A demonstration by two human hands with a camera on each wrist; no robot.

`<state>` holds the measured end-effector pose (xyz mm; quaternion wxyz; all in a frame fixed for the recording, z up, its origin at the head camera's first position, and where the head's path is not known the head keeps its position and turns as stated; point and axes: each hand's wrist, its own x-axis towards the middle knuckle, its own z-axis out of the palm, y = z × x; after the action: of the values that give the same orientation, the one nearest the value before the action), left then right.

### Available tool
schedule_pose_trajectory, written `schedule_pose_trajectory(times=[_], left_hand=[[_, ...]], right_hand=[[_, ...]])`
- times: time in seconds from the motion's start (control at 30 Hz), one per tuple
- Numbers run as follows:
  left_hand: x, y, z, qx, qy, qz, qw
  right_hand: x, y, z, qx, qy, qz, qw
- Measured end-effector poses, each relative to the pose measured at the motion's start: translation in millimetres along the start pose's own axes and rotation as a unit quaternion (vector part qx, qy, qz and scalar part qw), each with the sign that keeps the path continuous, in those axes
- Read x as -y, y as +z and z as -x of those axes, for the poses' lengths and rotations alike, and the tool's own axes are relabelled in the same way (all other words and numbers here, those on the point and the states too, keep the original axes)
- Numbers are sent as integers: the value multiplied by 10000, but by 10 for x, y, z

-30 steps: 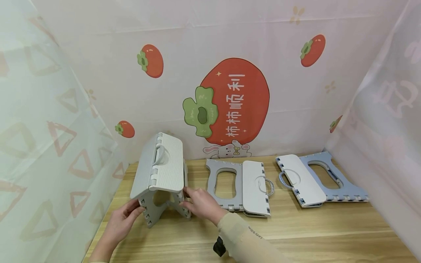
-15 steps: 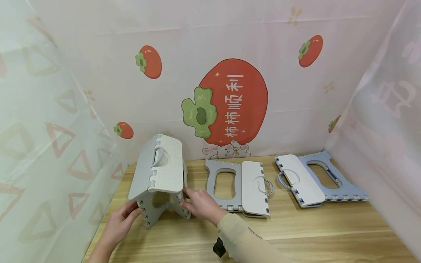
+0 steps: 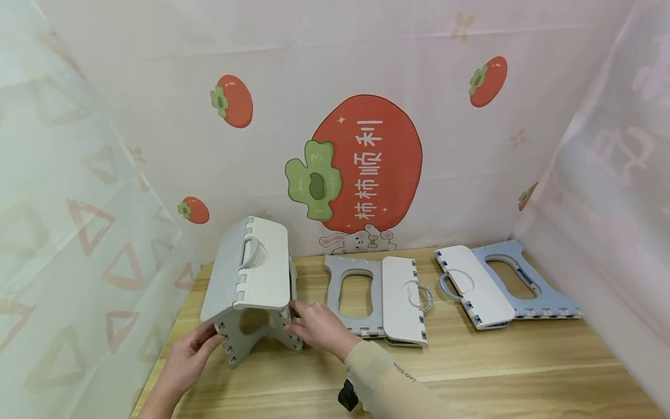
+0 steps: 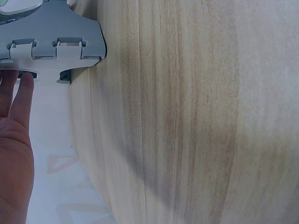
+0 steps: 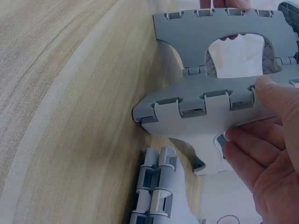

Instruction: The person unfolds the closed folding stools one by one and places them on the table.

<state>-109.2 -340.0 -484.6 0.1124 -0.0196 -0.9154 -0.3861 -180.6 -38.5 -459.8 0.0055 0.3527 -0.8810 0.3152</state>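
A light grey folding step stool [image 3: 259, 265] stands partly folded at the back left of the table, its top bent into a ridge with a carry handle [image 3: 252, 253]. My left hand [image 3: 183, 361] grips the edge of its left leg panel, thumb in front. On the other side, my right hand [image 3: 319, 329] pinches the right leg panel. In the right wrist view the right thumb [image 5: 273, 93] presses the hinged edge while the fingers lie on the white outer face. The left wrist view shows left fingers [image 4: 22, 98] reaching under the hinged edge of the stool.
Right of the held stool, a grey and white folding stool [image 3: 400, 299] lies flattened on the wooden table [image 3: 471, 372]. A blue and white one [image 3: 478, 288] lies farther right. Printed curtains [image 3: 439, 174] enclose the back and sides.
The head view has shifted slightly, so everything sits a little farther left in it. Both hands keep their hold on the stool, and its bent shape looks nearly the same.
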Motion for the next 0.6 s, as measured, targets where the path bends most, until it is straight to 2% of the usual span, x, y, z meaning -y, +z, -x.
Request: schedule_pose_trajectory(times=[0.4, 0.6], left_hand=[[24, 0, 4, -155, 228, 85, 9996], [2, -18, 0, -71, 114, 22, 9999]], right_hand=[[-1, 3, 7, 16, 88, -6, 10000], [-9, -3, 13, 26, 110, -38, 9999]])
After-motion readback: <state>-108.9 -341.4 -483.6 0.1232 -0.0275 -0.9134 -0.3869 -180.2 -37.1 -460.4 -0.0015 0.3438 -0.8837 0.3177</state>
